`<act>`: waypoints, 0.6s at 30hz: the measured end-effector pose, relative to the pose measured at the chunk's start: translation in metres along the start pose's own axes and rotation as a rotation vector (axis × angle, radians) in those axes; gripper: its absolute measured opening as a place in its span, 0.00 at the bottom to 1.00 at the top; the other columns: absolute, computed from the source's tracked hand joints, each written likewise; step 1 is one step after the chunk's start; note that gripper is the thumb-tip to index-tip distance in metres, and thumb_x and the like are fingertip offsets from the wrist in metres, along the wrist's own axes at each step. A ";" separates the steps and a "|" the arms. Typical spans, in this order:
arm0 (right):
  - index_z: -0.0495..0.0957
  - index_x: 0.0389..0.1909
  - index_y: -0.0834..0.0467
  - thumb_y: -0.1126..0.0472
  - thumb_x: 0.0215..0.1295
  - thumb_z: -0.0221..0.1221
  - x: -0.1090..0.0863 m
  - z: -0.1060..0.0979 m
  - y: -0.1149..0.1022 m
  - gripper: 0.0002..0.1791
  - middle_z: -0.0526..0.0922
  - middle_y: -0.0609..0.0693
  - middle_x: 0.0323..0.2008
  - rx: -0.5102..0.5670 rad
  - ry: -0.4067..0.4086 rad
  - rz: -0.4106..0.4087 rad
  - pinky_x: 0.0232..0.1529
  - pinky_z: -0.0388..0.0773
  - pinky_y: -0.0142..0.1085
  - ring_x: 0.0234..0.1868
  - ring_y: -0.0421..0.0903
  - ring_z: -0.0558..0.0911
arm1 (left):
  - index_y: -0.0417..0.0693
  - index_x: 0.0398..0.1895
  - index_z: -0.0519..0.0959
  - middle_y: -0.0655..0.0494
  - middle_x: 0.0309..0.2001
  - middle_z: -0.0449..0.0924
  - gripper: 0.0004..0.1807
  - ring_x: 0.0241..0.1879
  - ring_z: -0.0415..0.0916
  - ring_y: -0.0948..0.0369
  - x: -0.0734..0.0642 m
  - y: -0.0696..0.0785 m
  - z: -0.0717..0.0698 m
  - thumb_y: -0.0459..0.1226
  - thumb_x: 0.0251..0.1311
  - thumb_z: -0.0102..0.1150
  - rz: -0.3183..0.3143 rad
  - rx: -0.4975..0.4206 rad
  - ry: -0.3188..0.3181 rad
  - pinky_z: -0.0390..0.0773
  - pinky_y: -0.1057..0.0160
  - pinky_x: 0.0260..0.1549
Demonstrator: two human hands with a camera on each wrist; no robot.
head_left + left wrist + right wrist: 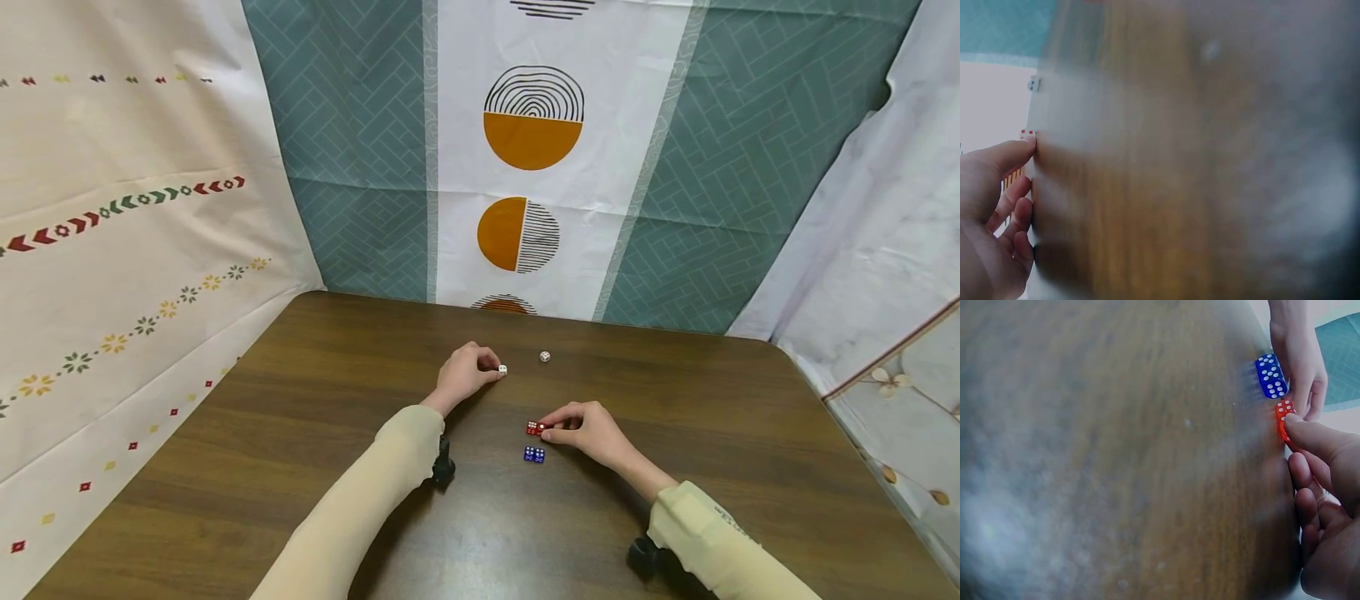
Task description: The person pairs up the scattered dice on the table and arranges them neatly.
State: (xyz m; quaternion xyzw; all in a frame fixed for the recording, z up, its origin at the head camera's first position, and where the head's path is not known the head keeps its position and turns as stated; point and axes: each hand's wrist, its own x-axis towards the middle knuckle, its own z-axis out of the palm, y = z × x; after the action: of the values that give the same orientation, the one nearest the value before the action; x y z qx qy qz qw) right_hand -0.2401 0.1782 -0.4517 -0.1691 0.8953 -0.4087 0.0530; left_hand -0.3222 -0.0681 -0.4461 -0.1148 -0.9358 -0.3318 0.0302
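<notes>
On the brown table, my left hand pinches a white die between thumb and fingers; red pips show on this die in the left wrist view. Nearer to me, my right hand grips a red die by thumb and fingertips. A second red die sits right against its left side. Just in front of that pair, two blue dice stand side by side. The right thumb covers part of the red die in the right wrist view.
Another white die lies farther back, to the right of the left hand. The wooden table ends at a patterned cloth behind it. Dark wrist devices hang under both sleeves.
</notes>
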 end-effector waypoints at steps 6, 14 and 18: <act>0.88 0.38 0.50 0.52 0.56 0.71 0.000 0.000 0.000 0.10 0.83 0.47 0.29 -0.004 0.001 0.000 0.27 0.69 0.30 0.25 0.38 0.73 | 0.58 0.35 0.84 0.59 0.38 0.77 0.06 0.37 0.74 0.62 -0.006 0.007 0.007 0.46 0.57 0.70 0.059 0.021 -0.048 0.71 0.63 0.34; 0.88 0.38 0.50 0.52 0.56 0.71 -0.001 0.000 0.001 0.10 0.83 0.47 0.29 -0.004 -0.003 0.002 0.27 0.69 0.30 0.26 0.39 0.73 | 0.60 0.35 0.84 0.60 0.38 0.77 0.06 0.36 0.74 0.63 -0.017 0.021 0.012 0.47 0.57 0.70 0.131 0.036 -0.121 0.69 0.65 0.32; 0.88 0.38 0.50 0.52 0.57 0.71 -0.001 0.000 0.000 0.10 0.83 0.47 0.29 -0.003 -0.006 0.000 0.27 0.70 0.30 0.26 0.39 0.73 | 0.60 0.37 0.85 0.61 0.38 0.77 0.07 0.38 0.75 0.63 -0.021 0.025 0.014 0.47 0.57 0.70 0.152 0.060 -0.132 0.70 0.65 0.33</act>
State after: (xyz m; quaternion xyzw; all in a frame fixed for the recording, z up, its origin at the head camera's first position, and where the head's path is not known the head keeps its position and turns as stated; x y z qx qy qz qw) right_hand -0.2395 0.1789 -0.4519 -0.1702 0.8957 -0.4070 0.0554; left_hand -0.2951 -0.0446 -0.4439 -0.2061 -0.9338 -0.2923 -0.0031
